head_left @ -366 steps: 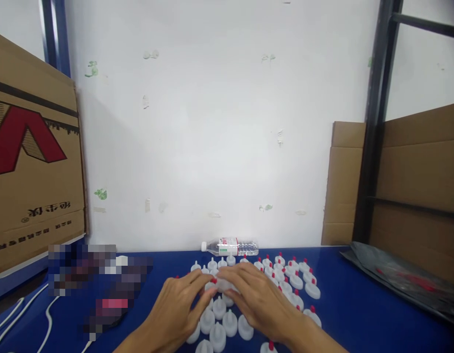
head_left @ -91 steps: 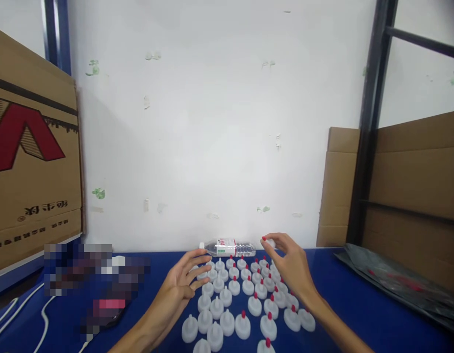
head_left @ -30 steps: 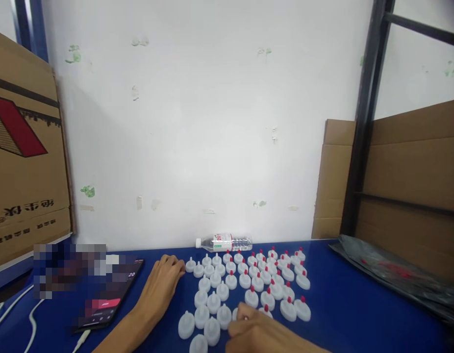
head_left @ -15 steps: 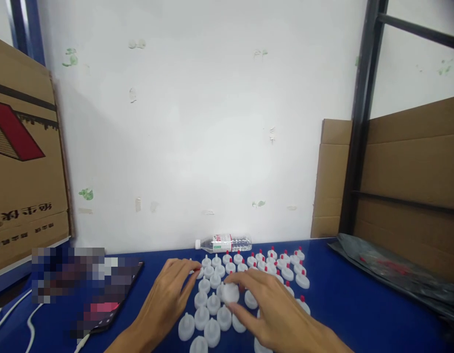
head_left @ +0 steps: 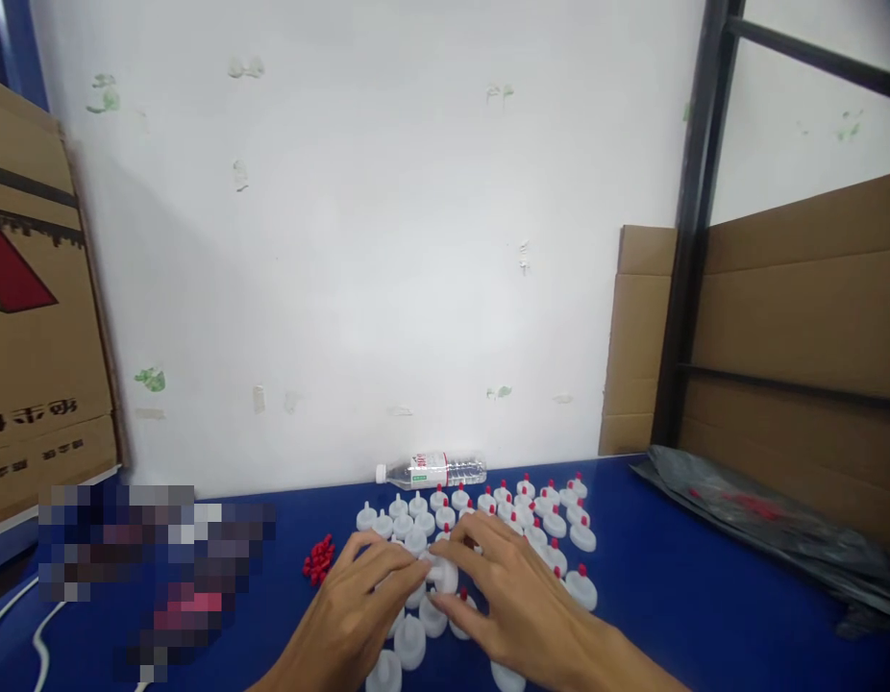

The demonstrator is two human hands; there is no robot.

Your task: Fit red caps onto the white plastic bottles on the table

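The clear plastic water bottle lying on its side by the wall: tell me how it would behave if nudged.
The clear plastic water bottle lies on its side on the smooth blue tabletop, so it would probably roll. It looks nearly empty, so likely light and easy to shove. The thin clear wall may dent under a squeeze.

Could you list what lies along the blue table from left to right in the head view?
White cable → small heap of red tips → left hand → right hand, both hands meeting over one white cap → capped white pieces → dark plastic bag.
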